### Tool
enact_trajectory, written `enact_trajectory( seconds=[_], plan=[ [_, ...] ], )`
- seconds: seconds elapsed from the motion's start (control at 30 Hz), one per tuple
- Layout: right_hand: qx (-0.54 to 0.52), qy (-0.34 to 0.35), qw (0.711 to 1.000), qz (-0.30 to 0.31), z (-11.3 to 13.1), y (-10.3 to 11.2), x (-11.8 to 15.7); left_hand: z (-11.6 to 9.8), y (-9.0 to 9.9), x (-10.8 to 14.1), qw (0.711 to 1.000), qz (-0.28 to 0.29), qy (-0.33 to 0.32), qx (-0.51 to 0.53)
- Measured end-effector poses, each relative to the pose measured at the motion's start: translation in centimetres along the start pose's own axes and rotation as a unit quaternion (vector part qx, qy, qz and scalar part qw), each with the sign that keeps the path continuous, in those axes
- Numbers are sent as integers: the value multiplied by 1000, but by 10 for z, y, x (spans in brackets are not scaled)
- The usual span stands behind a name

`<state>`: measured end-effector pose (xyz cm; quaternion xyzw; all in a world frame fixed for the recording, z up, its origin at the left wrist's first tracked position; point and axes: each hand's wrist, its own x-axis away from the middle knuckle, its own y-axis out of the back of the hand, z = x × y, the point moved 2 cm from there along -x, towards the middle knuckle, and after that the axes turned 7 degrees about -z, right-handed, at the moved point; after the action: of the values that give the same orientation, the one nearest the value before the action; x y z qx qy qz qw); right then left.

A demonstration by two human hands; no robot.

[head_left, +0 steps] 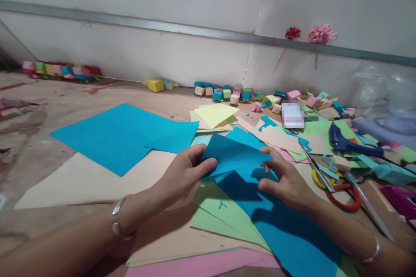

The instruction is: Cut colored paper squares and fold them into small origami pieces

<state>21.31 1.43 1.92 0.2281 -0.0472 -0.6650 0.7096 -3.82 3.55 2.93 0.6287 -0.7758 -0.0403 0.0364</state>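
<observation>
My left hand (195, 165) pinches a small piece of blue paper (232, 152) at its left edge, thumb on top. My right hand (282, 176) is at the paper's right corner; its fingertips meet the edge, while the thumb is spread apart below. Beneath both hands lies a long blue sheet (292, 225), with shadows across it. Green sheets (227, 216) and a pink sheet (208, 264) show under and beside it. To the left, a large blue sheet (120, 138) rests on cream paper (81, 181).
On the right are scissors (344, 197) with red and yellow handles, a blue glue gun (354, 145) and many paper scraps. Small paper blocks (221, 93) line the wall. Yellow paper (217, 114) lies beyond my hands. Paper flowers (321, 33) hang on the wall rail.
</observation>
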Motion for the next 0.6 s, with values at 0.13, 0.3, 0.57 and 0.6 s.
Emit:
enact_trajectory(
  seconds=[0.13, 0.3, 0.57, 0.6],
  plan=[
    [-61, -20, 996, 65, 2, -5, 3, 2, -8, 4, 990, 42, 73, 114],
    [-172, -186, 963, 90, 2, -17, 11, 3, -13, 6, 986, 65, 83, 127],
    [-147, -210, 962, 93, -6, -15, 8, 4, -9, 5, 993, 33, 90, 75],
    [-147, -209, 962, 97, -6, -15, 8, 5, -8, 4, 992, 35, 91, 83]
  ],
)
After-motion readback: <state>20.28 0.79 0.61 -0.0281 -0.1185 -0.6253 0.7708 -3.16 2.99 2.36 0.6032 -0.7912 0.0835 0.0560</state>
